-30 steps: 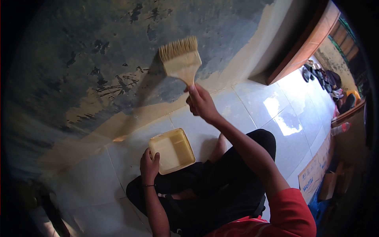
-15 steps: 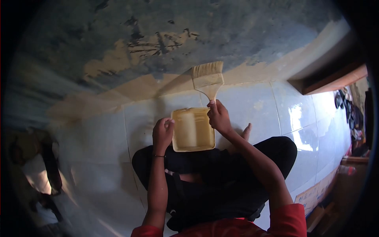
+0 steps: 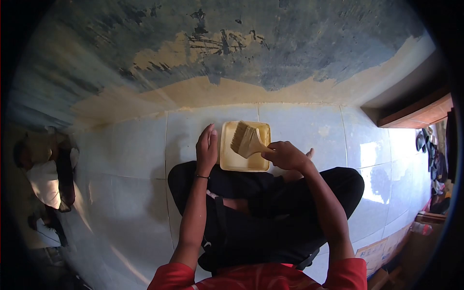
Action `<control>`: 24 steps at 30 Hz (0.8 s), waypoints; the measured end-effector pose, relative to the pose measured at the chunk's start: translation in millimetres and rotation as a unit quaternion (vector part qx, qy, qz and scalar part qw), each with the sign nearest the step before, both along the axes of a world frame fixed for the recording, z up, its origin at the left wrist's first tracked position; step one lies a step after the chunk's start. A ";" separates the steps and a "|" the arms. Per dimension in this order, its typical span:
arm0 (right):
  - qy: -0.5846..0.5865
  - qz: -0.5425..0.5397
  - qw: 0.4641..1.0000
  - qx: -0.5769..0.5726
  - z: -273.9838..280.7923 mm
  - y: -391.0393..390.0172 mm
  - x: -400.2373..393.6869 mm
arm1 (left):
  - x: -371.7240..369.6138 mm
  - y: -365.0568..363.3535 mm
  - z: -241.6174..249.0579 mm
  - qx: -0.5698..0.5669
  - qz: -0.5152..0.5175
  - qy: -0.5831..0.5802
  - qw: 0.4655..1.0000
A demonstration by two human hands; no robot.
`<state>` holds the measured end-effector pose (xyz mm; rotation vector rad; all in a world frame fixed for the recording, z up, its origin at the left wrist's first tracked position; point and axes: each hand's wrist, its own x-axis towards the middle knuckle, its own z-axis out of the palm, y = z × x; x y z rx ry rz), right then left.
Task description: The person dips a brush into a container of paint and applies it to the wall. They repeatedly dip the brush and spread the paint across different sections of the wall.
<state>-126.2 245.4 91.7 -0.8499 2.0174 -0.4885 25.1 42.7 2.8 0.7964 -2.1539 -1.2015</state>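
My right hand [image 3: 289, 155] is wrapped round the handle of a wide paintbrush [image 3: 250, 141]. Its pale bristles point up and left over the inside of a square, cream-yellow plastic tub [image 3: 245, 167]. The tub rests in front of my crossed legs and has yellowish residue on its inner walls. Close beside the tub's left rim, my left hand [image 3: 207, 147] is held upright with fingers stretched out, holding nothing. Ahead rises a wall [image 3: 309, 43] of worn grey-blue paint, with a tan strip along its bottom and a scratched tan patch.
Glossy pale tiles [image 3: 130, 145] cover the floor up to the wall. A reddish-brown wooden edge [image 3: 418, 112] juts in from the right, with dark clutter [image 3: 425, 142] behind it. Lower right are a cardboard piece [image 3: 374, 252] and a clear bottle [image 3: 421, 228]. A person [image 3: 46, 181] appears at far left.
The paintbrush has come down from near the wall's base and tilted left over the tub. My left hand's fingers have straightened at the tub's side. The view has shifted slightly.
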 end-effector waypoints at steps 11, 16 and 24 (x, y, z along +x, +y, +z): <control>0.024 0.047 0.998 -0.043 -3.5 7.6 -10.5 | -8.1 32.5 4.5 -0.171 -0.247 -0.100 0.949; -0.023 0.024 0.999 -0.022 13.1 11.9 -22.6 | -8.1 31.0 5.3 -0.195 -0.265 -0.111 0.938; -0.033 -0.030 0.999 -0.017 27.0 21.0 -35.0 | -9.4 39.5 9.1 -0.199 -0.299 -0.101 0.928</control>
